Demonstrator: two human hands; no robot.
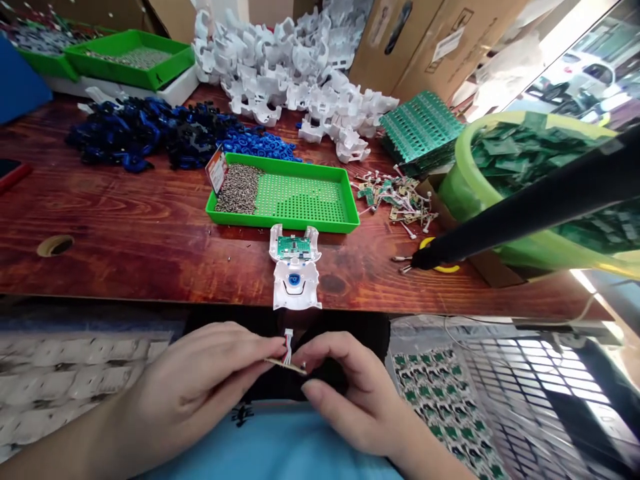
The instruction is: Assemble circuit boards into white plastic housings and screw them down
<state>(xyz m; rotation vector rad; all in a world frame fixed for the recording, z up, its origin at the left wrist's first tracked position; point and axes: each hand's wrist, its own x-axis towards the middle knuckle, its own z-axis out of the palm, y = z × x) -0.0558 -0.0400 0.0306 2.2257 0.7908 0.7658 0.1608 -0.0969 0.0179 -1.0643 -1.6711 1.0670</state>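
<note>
My left hand [215, 373] is closed on one end of a small circuit board [284, 365] held edge-on above my lap. A short bundle of wires with a white connector [289, 333] stands up from it. At the other end, my right hand [350, 387] has its curled index finger and thumb around the board's edge, near a tiny metallic part. Ahead, at the table's front edge, lie a white plastic shell holding a green circuit board [294, 248] and a white plastic cover [296, 297] with a blue round piece.
Behind these stands a green tray [320, 223] of small metal screws. White shells [300, 73], blue-black parts [145, 127] and wired boards [395, 197] are heaped around it. At right, a black bar [530, 200] crosses before a yellow-green tub [463, 153] and yellow-handled tool [445, 269].
</note>
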